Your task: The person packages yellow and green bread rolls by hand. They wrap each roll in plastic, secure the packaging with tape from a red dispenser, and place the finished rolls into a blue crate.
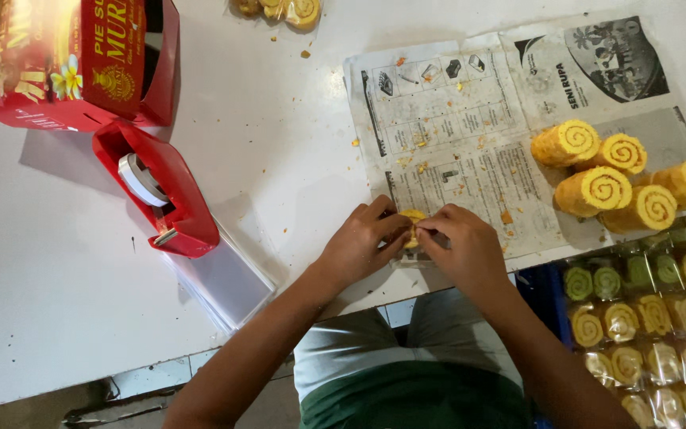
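Pinching one small yellow roll cake (413,226) between them, the left hand (359,242) and right hand (464,246) close around it at the white table's (57,302) near edge, on a newspaper sheet (454,151). Five unwrapped rolls (621,179) lie to the right, a red tape dispenser (160,191) to the left.

Matt printed paper sheet (454,135) — glossy red plastic tape dispenser (164,195).

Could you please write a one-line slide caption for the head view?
Both hands, left and right, hold a small yellow spiral roll over printed newspaper.
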